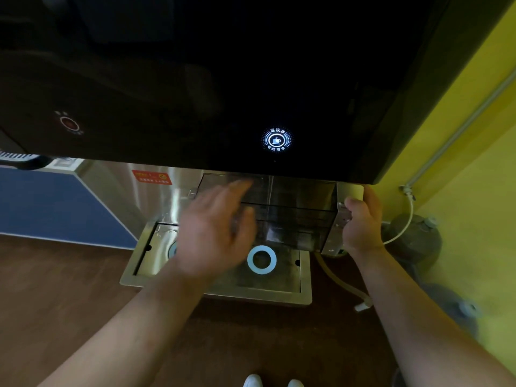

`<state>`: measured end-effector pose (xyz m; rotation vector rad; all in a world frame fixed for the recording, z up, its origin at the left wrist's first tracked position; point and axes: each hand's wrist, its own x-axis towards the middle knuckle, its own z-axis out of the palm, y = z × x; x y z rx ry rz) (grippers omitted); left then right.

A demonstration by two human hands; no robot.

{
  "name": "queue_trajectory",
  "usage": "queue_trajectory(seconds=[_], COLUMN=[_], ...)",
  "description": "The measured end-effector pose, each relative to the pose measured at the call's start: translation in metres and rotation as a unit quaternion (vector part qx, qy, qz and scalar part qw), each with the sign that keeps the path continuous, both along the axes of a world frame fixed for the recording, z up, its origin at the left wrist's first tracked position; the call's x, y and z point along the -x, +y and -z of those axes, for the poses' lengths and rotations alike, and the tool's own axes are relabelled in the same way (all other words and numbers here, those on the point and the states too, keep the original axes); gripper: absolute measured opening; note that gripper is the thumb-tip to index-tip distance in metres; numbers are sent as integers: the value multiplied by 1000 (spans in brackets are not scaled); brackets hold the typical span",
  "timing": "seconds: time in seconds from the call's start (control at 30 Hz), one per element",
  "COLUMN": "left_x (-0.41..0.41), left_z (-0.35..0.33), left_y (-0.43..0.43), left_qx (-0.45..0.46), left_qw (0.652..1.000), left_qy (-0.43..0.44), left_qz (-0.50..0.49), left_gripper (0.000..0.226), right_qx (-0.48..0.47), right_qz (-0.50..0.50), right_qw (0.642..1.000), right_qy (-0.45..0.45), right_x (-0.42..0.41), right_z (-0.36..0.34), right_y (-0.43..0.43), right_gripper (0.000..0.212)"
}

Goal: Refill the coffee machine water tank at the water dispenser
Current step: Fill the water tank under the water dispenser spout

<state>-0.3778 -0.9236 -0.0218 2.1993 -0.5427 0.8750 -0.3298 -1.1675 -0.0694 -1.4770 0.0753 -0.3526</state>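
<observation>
A clear, smoky plastic water tank [296,213] sits in the recess under the black front panel of the water dispenser [195,79], above the steel drip tray [217,291]. My right hand [361,219] grips the tank's right end. My left hand [215,227] is blurred, fingers spread, hovering in front of the tank's left part; whether it touches the tank I cannot tell. A lit round button [277,140] with a cup sign glows on the panel above the tank.
A dim red button [69,122] lies on the panel's left. The tray shows a white ring [261,259]. A yellow wall [460,169] with a grey pipe [458,132], a hose [342,280] and dark canisters [416,238] stand right. A blue cabinet [50,202] stands left.
</observation>
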Motion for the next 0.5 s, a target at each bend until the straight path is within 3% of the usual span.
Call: queue_trajectory(seconds=[0.07, 0.17, 0.37, 0.5], left_x=[-3, -5, -9, -9], left_z=[-16, -28, -24, -21], left_y=[-18, -35, -35, -35], left_qx=[-115, -140, -159, -139], left_qw=[993, 989, 984, 989], left_qy=[-39, -7, 46, 10], left_qz=[-7, -39, -68, -56], left_gripper=[55, 73, 80, 76], right_qx=[-2, -1, 17, 20], right_qz=[12, 20, 21, 21], right_qw=[1000, 1000, 1000, 1000], right_qy=[12, 17, 3, 5], right_x=[0, 0, 2, 4], right_z=[0, -1, -2, -3], right_y=[1, -1, -6, -5], right_gripper=[13, 12, 15, 11])
